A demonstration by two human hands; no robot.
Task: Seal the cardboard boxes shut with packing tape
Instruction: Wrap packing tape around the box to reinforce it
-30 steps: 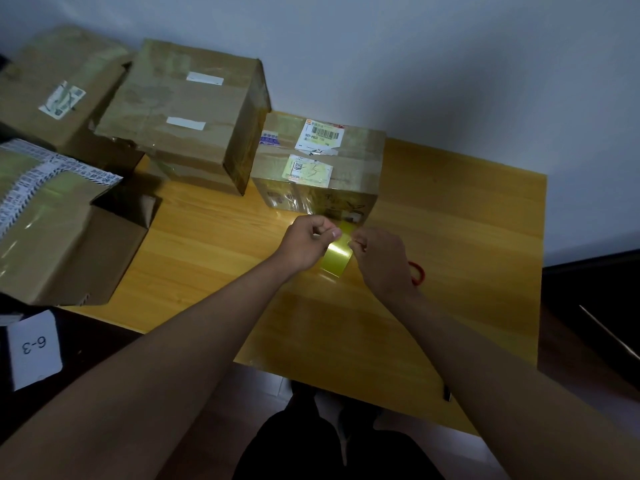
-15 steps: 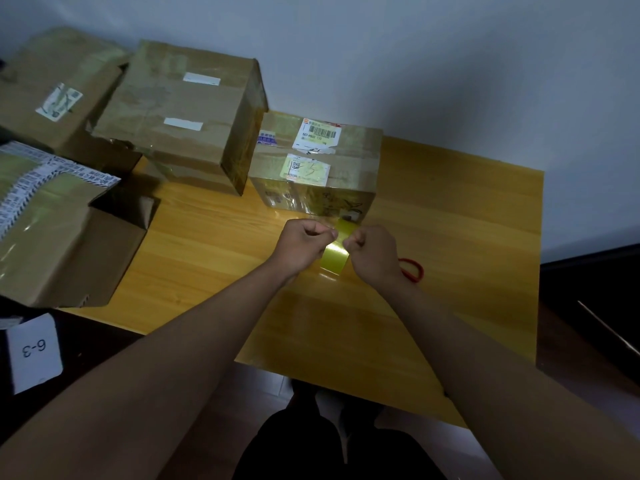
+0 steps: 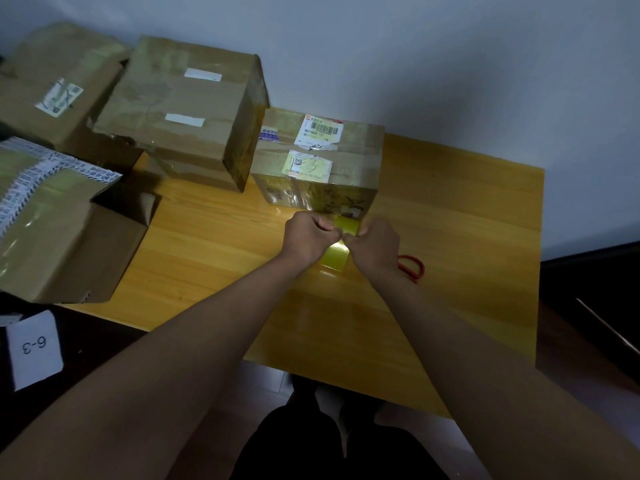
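You are pinching a strip of glossy yellow packing tape point(image 3: 337, 252) between your left hand point(image 3: 306, 239) and right hand point(image 3: 375, 245), fingers clamped on it, just before the small labelled cardboard box point(image 3: 322, 161) on the wooden table point(image 3: 450, 220), while the open-flapped brown box point(image 3: 62, 233) at your left is probably waiting unsealed.

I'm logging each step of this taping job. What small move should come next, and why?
Probably tear the tape strip across: both the left hand and right hand pinch it close together, just in front of the labelled box.
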